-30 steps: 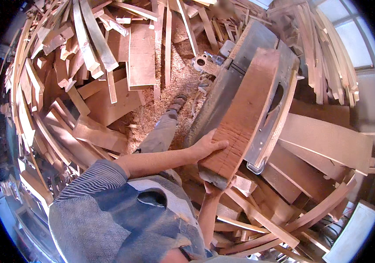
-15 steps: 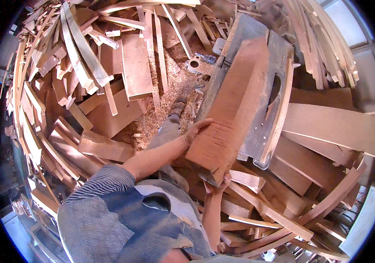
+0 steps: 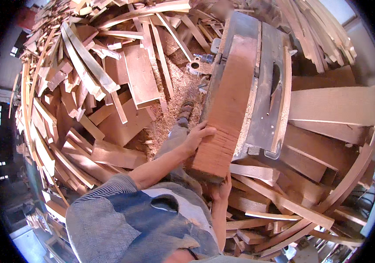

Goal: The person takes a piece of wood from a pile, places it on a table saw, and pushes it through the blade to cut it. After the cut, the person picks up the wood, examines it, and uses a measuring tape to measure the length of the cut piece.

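A long, thick wooden beam (image 3: 228,103) with a reddish-brown, rough face lies lengthwise along the grey metal bed (image 3: 264,101) of a woodworking machine. Its near end sticks out past the bed toward my body. My left hand (image 3: 200,135) grips the beam's left edge near that end, fingers curled over the top. At the near end face, my right hand (image 3: 222,187) holds the beam from below and behind; part of its fingers is hidden by the wood.
Sawn boards and offcuts (image 3: 139,74) lie heaped at the left over shavings (image 3: 170,105). Wide planks (image 3: 336,105) stack at the right, and long strips (image 3: 314,35) lean beyond. A round-holed metal part (image 3: 194,65) sits left of the machine. Loose slats (image 3: 284,201) lie near my right arm.
The beam has turned and settled flatter along the left side of the bed, its tilted side face no longer showing. Both hands have stayed on it, shifting with it.
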A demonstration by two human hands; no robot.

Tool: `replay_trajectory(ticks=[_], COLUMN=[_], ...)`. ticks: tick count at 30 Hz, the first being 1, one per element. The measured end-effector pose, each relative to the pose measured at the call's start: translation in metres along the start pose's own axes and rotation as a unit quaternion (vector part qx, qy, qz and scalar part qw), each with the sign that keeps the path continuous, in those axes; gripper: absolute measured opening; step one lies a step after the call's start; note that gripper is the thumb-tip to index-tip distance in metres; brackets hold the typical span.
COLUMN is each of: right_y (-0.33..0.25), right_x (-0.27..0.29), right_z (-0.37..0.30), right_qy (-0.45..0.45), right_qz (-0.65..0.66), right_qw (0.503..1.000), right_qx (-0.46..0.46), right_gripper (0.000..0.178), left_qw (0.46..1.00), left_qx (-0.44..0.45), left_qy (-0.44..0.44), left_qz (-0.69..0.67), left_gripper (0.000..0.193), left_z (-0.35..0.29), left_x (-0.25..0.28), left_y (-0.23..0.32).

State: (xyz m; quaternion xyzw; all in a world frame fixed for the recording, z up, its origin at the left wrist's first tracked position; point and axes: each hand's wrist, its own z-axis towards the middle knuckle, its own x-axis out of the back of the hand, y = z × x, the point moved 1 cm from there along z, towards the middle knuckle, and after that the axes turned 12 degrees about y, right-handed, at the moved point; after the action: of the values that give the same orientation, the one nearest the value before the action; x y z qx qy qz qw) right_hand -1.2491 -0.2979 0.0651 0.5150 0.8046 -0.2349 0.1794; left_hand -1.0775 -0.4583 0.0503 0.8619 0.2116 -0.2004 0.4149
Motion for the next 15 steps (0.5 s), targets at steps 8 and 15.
replay_trajectory(ticks=[8,15], right_y=[0.006,0.009], right_x=[0.055,0.09], right_z=[0.022,0.062], right_qy=[0.092,0.078], right_qz=[0.04,0.016], right_qw=[0.994,0.994], right_qx=[0.039,0.071], right_gripper=[0.054,0.046], left_qw=[0.971,0.901], left_qx=[-0.089,-0.188], left_qy=[0.059,0.039], left_qz=[0.215,0.388], left_gripper=[0.078,0.061], left_z=[0.01,0.004], left_x=[-0.01,-0.008], left_y=[-0.054,-0.069])
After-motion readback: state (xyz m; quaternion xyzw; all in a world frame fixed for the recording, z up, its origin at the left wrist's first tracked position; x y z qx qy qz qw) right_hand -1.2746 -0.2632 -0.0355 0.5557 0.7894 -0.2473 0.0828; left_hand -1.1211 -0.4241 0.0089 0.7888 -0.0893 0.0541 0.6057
